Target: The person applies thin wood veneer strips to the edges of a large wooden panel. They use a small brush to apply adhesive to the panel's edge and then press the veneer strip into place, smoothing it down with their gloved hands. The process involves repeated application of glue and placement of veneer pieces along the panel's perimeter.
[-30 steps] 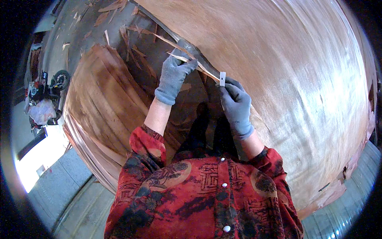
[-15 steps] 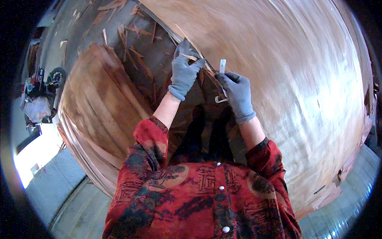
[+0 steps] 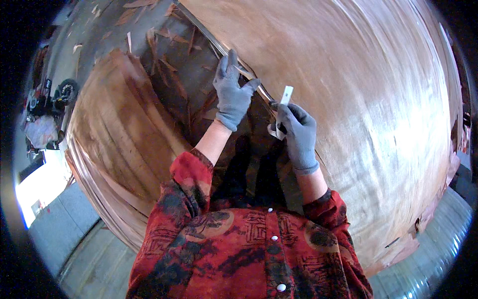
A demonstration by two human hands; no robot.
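My left hand point(image 3: 232, 94), in a grey glove, is at the edge of a large stack of thin brown wood veneer sheets point(image 3: 338, 65). Its fingers are spread, with the thumb apart from them near the edge. My right hand point(image 3: 297, 132), gloved alike, is closed around a slim, flat white strip-like thing point(image 3: 287, 94) by the same edge, farther right and nearer to me. One end sticks up above the fingers; a white piece point(image 3: 275, 131) shows below them, and I cannot tell whether both are one thing.
A lower, curved pile of brown sheets point(image 3: 114, 114) stands to the left. Wood scraps point(image 3: 169, 37) litter the dark floor between the piles. Far left, a wheeled vehicle point(image 3: 62, 94) is parked. Ridged translucent sheeting point(image 3: 428, 249) lies at the lower right.
A pale wood sliver at my left hand no longer shows there, and its fingers are spread wider. My right hand has shifted slightly nearer to me, and the white strip leans more to the right.
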